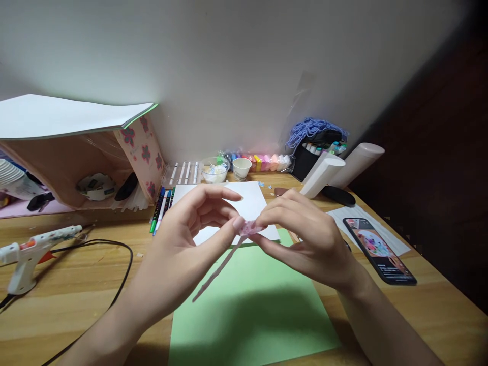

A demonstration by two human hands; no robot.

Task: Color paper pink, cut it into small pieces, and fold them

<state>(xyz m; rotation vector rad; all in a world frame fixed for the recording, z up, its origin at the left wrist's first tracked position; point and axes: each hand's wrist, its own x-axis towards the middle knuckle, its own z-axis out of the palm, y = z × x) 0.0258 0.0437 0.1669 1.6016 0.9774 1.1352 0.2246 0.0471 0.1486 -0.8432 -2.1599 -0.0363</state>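
Up above the green sheet [247,300], near the middle of the scene, a small pink piece [249,227] is held between the two hands. It looks soft and mottled, its outline irregular and partly hidden by fingertips. A thin mauve strip [218,272] hangs from it, flat and narrow, with slightly wavy edges. The left hand [186,244] has a narrow grip, thumb pressed to the piece's left end, index finger lifted clear; the right hand [308,234] pinches the right end between thumb and fingers.

The piece's long axis runs roughly left to right. The strip slants down from it, its free end pointing near and left.

Just beyond, a smooth white pad [249,195] is partly covered by both hands. Pens [163,206] lie left of it; farther back stand a clear bowl [215,173] and a paper cup [241,168]. At left, a glue gun [38,249] rests on the wood-grained surface [87,315], by a looping black cord [127,277]. At right, beyond the right wrist, lies a lit phone [379,251], with smooth white bottles [324,175] farther off, before a black holder [301,161] topped with blue yarn [310,131].
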